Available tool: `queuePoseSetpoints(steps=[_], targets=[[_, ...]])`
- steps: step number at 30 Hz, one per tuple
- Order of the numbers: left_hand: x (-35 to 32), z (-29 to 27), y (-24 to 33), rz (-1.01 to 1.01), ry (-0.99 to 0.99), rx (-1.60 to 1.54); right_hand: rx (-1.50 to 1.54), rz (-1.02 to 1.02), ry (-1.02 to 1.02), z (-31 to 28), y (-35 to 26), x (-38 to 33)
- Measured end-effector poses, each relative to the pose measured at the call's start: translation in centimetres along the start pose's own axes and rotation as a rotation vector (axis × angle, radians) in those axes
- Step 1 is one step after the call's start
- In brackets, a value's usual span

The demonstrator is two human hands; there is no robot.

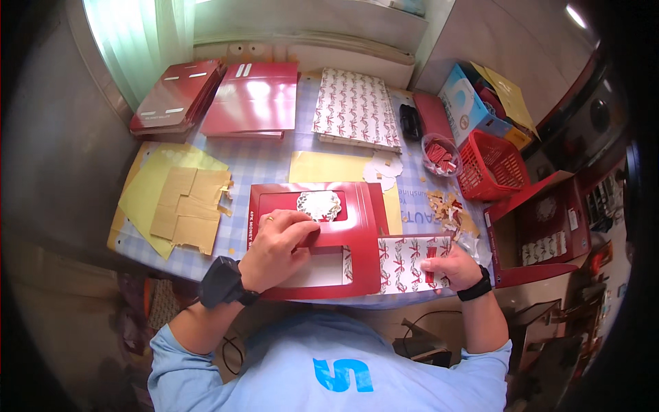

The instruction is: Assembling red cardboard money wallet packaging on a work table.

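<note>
Here left hand (278, 248) presses flat, open, on red card (312, 237); right hand (449, 266), at 3 o'clock, pinches patterned sheet (405, 264).

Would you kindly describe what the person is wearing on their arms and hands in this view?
Both forearms are bare below light blue sleeves pushed up near the elbows. The left hand has a gold ring on one finger and a bulky black watch at the wrist. The right hand has a slimmer black wristband. No gloves are worn.

Head-worn fisheye, steeply down over table (274, 165)
</note>
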State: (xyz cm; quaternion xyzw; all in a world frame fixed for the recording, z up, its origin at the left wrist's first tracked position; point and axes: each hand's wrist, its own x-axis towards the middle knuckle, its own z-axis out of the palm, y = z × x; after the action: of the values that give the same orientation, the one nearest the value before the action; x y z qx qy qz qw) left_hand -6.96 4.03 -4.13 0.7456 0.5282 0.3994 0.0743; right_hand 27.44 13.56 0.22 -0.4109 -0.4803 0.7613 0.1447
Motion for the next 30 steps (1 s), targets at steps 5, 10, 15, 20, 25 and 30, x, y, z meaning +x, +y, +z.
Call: queuePoseSetpoints(steps=[5, 10, 15, 20, 25, 30], targets=[[-0.1, 0.0, -0.1, -0.028, 0.030, -0.003, -0.007, -0.020, 0.006, 0.8, -1.1, 0.0], [0.0, 0.7, 0.4, -0.022, 0.053, 0.039, -0.039, -0.055, 0.016, 0.0, -1.1, 0.2], [0.3, 0.9, 0.6, -0.027, 0.077, 0.048, -0.056, -0.086, 0.027, -0.5, -1.2, 0.2], [0.3, 1.3, 0.7, -0.028, 0.040, 0.008, -0.027, -0.039, 0.004, 0.6, -1.1, 0.8], [0.7, 1.0, 0.3, -0.043, -0.073, -0.082, 0.044, 0.028, -0.068, 1.8, 0.9, 2.1], [0.3, -3.6, 0.9, -0.079, -0.125, -0.110, 0.092, 0.147, -0.110, 2.4, 1.5, 2.0]])
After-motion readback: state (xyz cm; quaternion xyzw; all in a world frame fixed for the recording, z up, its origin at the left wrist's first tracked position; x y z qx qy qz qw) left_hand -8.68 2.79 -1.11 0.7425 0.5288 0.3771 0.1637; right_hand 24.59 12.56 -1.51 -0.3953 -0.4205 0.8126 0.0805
